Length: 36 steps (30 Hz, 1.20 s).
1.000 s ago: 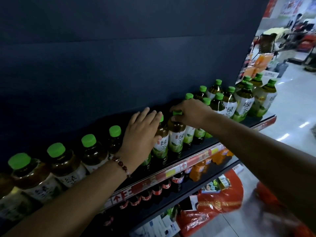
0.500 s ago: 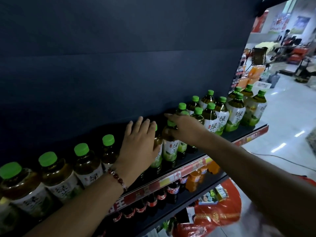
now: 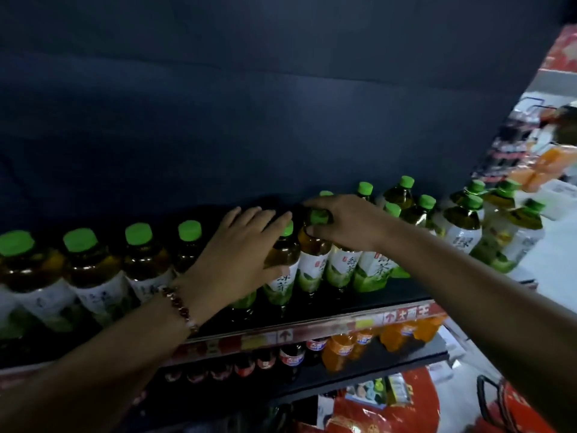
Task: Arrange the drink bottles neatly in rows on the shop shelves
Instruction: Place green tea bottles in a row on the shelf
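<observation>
Green-capped tea bottles stand in a row along the dark shelf [image 3: 402, 296], from the far left [image 3: 90, 264] to a cluster at the right end [image 3: 462, 226]. My left hand [image 3: 237, 260], a bead bracelet on its wrist, lies flat with straight fingers against a bottle [image 3: 282, 264] in the middle of the row. My right hand [image 3: 346, 218] curls its fingers over the cap and neck of the neighbouring bottle [image 3: 313, 254] and grips it from above. Both bottles stand upright, touching each other.
A dark back panel [image 3: 281, 104] rises behind the shelf. Under the red price strip [image 3: 343, 326], a lower shelf holds cola bottles [image 3: 292, 354] and orange drink bottles [image 3: 396, 332]. Red bags [image 3: 387, 407] lie on the floor; the aisle opens at the right.
The view has tilted and drawn nearer. My right hand's fingers have closed over the bottle's cap; my left hand stays flat on its bottle. The row looks more even.
</observation>
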### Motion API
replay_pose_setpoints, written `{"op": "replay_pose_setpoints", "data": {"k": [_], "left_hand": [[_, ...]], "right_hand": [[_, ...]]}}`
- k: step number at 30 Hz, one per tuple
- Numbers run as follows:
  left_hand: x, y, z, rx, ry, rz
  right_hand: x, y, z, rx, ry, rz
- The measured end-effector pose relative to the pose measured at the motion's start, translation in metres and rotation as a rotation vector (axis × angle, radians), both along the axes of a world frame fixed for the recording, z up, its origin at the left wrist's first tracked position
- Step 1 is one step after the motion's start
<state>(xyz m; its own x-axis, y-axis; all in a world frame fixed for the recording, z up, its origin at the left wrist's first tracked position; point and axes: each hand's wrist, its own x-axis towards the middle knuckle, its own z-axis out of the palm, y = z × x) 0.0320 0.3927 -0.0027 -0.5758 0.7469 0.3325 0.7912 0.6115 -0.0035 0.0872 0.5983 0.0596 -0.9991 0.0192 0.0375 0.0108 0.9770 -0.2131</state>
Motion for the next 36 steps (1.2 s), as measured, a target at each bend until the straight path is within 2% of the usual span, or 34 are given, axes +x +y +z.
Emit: {"op": "replay_pose_setpoints", "data": {"k": [4,13,27,30,33,36], "left_hand": [[0.003,0.008,-0.007,0.023,0.016,0.07],[0.004,0.009,-0.006,0.007,-0.012,0.116],[0.006,0.011,-0.005,0.033,0.031,0.084],[0.013,0.02,0.002,0.064,0.048,0.084],[0.02,0.042,0.006,0.043,0.079,0.038],[0.02,0.062,0.007,0.026,0.108,0.002]], "right_hand": [[-0.014,0.018,-0.01,0.008,-0.005,0.131],[-0.014,0.03,-0.008,0.019,0.025,0.21],[-0.001,0.024,-0.012,0.022,0.041,0.167],[0.007,0.027,-0.008,-0.044,0.09,0.163],[0.015,0.04,0.003,-0.132,0.231,0.073],[0.018,0.058,0.004,-0.102,0.184,0.02]]}}
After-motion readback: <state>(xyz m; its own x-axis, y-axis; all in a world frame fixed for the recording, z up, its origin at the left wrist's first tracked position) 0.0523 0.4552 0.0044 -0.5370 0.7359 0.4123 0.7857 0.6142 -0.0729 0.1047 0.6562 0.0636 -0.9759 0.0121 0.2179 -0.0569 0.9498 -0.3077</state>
